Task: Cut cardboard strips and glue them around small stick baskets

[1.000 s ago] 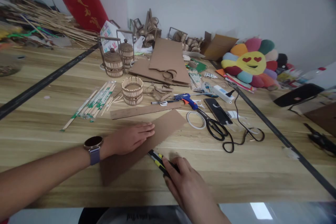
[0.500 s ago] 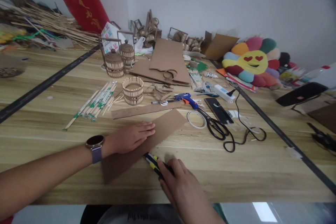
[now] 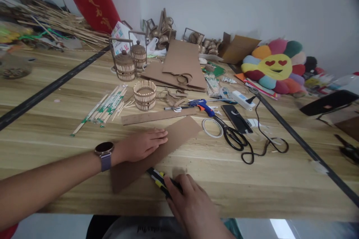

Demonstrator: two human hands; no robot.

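A brown cardboard piece (image 3: 179, 134) lies slantwise on the wooden table near me. My left hand (image 3: 143, 143) presses flat on it, fingers stretched out together, with a watch (image 3: 104, 149) on that wrist. In my right hand (image 3: 190, 201) is a black and yellow utility knife (image 3: 158, 180), gripped with its tip at the cardboard's near edge. Beyond the cardboard lies a narrow cardboard strip (image 3: 157, 115). Behind that strip stands a small round basket of wooden sticks (image 3: 144, 97).
Packs of wooden sticks (image 3: 108, 106) lie left of the basket. To the right are a glue gun (image 3: 202, 105), a tape roll (image 3: 212, 127), scissors (image 3: 234, 138), a phone (image 3: 237, 118) and a power strip (image 3: 243, 100). Stacked cardboard (image 3: 182, 58) and lidded baskets (image 3: 125, 68) stand farther back.
My right hand has drawn the knife a little toward me and to the left along the cardboard's near edge. My left hand stays pressed on the cardboard. The view has shifted slightly.
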